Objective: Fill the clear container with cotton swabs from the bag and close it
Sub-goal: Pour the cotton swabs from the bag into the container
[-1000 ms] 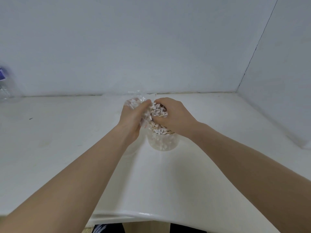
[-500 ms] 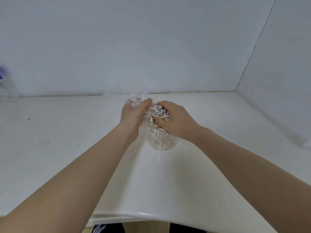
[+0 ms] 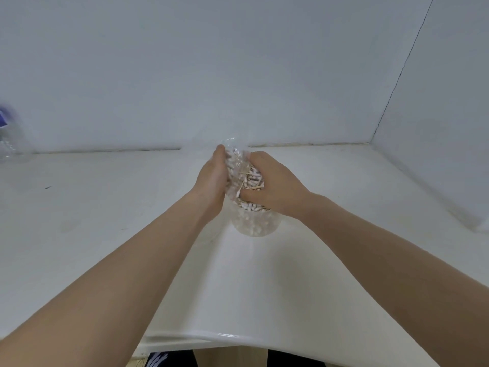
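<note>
Two hands are meeting directly above the clear container (image 3: 254, 224), which is standing upright on the white table (image 3: 105, 221). We are gripping the bag (image 3: 236, 157) with our left hand (image 3: 211, 178), fingers wrapped round its far side, just over the container's mouth. Our right hand (image 3: 275, 186) is curling around a clump of cotton swabs (image 3: 252, 180), bag film bunched against it. Both hands are sitting equally close to the container, left and right of its vertical axis. Swabs are already showing through the container wall; we are judging it well filled. No lid is showing. Far left of the container, a blurred clear bottle (image 3: 10, 147) is standing against the wall.
</note>
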